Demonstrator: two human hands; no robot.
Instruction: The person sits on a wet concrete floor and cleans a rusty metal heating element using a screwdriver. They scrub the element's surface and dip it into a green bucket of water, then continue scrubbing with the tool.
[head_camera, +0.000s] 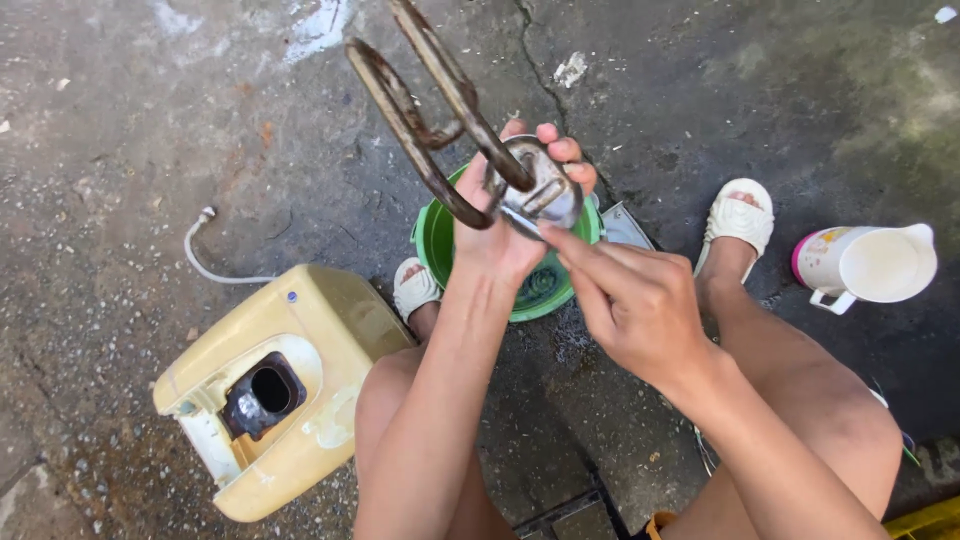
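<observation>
My left hand (505, 225) grips a rusty heating element (430, 110) by its round metal flange (545, 190), with the bent brown tubes pointing up and to the left. My right hand (635, 300) is just to the right, its index finger pressed against the lower edge of the flange. Both hands hover above a green basin (440, 235) on the wet concrete ground between my feet.
A pale yellow water heater tank (300, 330) lies on its side at lower left, its round opening facing up, with a white hose (200, 250) behind it. A white jug (870, 265) with a pink base lies at right. My sandalled feet flank the basin.
</observation>
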